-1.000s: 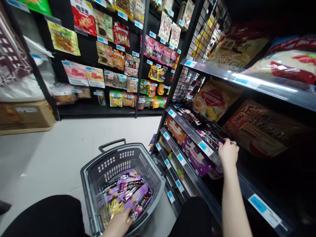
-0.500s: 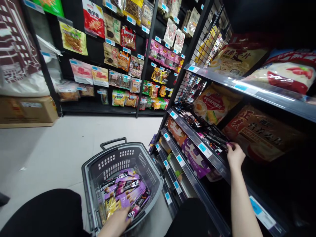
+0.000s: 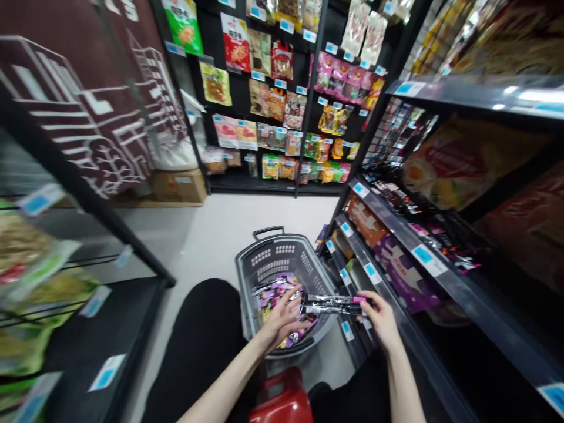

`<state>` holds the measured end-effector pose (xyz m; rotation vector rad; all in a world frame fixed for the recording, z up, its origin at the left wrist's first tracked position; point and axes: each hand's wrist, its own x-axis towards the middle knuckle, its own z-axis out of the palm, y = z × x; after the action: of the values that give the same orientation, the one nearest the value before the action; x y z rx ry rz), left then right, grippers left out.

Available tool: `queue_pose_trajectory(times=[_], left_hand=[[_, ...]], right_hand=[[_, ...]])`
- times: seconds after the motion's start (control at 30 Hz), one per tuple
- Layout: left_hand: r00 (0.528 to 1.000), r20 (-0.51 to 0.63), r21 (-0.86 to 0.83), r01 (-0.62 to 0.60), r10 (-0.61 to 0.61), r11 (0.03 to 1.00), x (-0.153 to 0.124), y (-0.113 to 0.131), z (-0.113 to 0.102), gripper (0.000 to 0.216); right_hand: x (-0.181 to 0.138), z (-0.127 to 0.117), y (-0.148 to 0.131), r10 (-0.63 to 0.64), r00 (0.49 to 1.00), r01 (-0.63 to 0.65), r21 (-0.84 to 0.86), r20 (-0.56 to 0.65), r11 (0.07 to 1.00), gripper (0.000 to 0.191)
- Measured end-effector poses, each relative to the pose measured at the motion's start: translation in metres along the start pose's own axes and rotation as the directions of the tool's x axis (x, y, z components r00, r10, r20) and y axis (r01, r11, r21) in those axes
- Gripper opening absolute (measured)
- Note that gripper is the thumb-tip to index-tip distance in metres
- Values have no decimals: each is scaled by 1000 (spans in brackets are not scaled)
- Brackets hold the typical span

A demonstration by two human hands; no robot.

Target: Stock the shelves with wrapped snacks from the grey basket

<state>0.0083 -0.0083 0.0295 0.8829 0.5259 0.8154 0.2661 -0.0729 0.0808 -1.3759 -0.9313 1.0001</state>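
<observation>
Right hand [image 3: 379, 317]: pinching the black packets [image 3: 332, 304] by one end
Left hand [image 3: 282, 317]: at their other end, grip unclear
Packets: over the basket [image 3: 282, 257]; likely light, slick, bendy; best held at both ends

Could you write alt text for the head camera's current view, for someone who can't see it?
A person's right hand holds slim, shiny black plastic packets by one end, the left hand at the other end, above a grey plastic shopping basket of mostly purple packets. Black shelves stand on the right; colourful snack bags hang ahead.
</observation>
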Motion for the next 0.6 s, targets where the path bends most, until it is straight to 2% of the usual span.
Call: queue_pose_trajectory(times=[0.1, 0.2, 0.37, 0.6], left_hand=[[991, -125, 176, 63, -41, 982, -2, -1, -6, 71], [979, -204, 368, 105, -30, 924, -1, -6, -12, 49], [974, -224, 467, 124, -19, 875, 3, -11, -15, 40], [968, -232, 611, 70, 94, 788, 4, -13, -14, 31]], right_hand=[[-6, 28, 63, 108, 994, -112, 163, 33, 980, 37], [-12, 33, 92, 156, 987, -157, 229, 23, 961, 37], [-13, 23, 97, 148, 986, -156, 122, 77, 980, 32], [-10, 24, 98, 66, 997, -65, -43, 25, 997, 26]])
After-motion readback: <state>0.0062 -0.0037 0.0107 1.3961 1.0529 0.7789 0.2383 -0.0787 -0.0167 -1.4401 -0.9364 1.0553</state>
